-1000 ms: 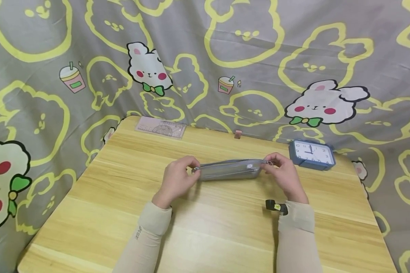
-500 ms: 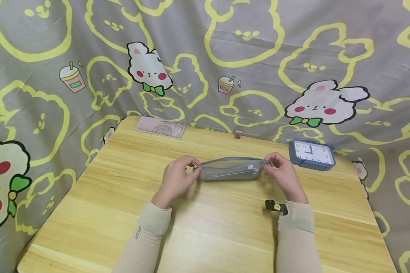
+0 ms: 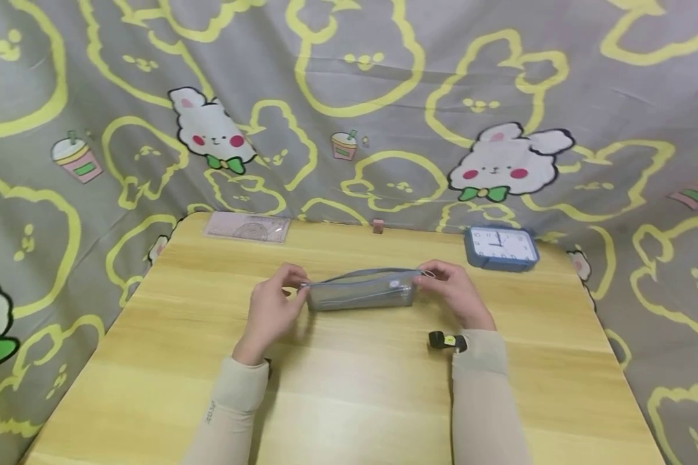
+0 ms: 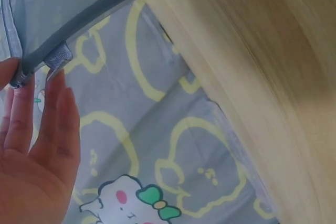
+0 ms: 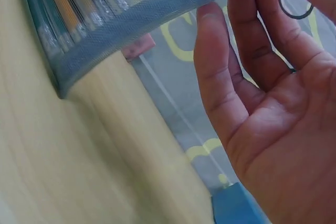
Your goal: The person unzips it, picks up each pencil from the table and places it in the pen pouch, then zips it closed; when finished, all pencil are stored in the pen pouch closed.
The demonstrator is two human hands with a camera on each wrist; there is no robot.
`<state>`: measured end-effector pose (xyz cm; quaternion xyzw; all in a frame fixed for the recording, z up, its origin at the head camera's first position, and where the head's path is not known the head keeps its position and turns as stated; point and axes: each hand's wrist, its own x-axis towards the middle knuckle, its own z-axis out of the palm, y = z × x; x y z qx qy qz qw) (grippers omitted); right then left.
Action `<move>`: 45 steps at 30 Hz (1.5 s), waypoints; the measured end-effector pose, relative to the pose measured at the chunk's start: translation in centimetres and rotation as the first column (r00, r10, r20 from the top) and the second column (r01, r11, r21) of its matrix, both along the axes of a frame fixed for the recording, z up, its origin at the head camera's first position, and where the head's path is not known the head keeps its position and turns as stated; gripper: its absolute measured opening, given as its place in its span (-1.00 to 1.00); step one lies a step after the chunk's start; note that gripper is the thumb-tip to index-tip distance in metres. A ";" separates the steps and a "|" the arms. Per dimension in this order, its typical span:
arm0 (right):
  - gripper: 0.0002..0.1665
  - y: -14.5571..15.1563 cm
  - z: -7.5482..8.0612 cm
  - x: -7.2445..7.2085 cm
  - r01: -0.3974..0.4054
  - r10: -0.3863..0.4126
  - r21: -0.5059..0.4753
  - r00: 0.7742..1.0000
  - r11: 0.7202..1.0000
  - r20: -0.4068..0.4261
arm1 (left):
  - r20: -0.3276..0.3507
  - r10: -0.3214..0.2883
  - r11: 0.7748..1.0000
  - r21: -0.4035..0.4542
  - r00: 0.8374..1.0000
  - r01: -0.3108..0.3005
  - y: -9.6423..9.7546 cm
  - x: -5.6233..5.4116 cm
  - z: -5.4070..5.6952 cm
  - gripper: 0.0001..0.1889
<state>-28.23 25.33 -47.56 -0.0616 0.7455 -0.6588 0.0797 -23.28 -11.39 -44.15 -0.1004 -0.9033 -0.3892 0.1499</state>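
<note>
A see-through grey zip pencil case (image 3: 360, 296) stretches between both hands above the middle of the wooden table, its long top edge parted. My left hand (image 3: 271, 313) pinches its left top corner between thumb and fingers, beside a small fabric tab (image 4: 59, 56). At the other end, my right hand (image 3: 455, 290) pinches the right top corner, where a thin ring (image 5: 295, 7) hangs by the fingers. Several pens (image 5: 65, 3), one of them orange, lie inside the case in the right wrist view. Whether its bottom touches the table, I cannot tell.
A blue alarm clock (image 3: 502, 248) stands at the table's back right. A flat pinkish clear-covered sheet (image 3: 247, 227) lies at the back left, and a small pink block (image 3: 378, 226) sits at the back edge. Patterned grey curtain (image 3: 384, 84) hangs behind the wooden table (image 3: 349, 387).
The case's top edges spread apart between the two earlier frames and remain parted. The head view has turned right, so everything sits further left. Both hands keep their hold.
</note>
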 end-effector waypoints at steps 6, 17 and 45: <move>-0.62 -3.9 0.3 -1.5 -0.033 0.033 -0.006 0.999 0.999 -0.028 | 0.029 -0.021 0.989 -0.146 0.999 0.025 -3.3 -1.4 1.6 -0.75; -0.74 -7.0 0.6 -1.8 -0.038 0.046 0.136 0.997 0.990 -0.055 | 0.026 -0.301 0.783 -0.564 0.953 0.263 6.7 -4.4 5.9 -0.57; -0.91 -11.5 0.4 -1.1 0.071 -0.035 0.228 0.987 0.971 -0.159 | 0.157 -0.144 0.889 -0.412 0.977 0.198 6.3 -5.9 5.8 -0.82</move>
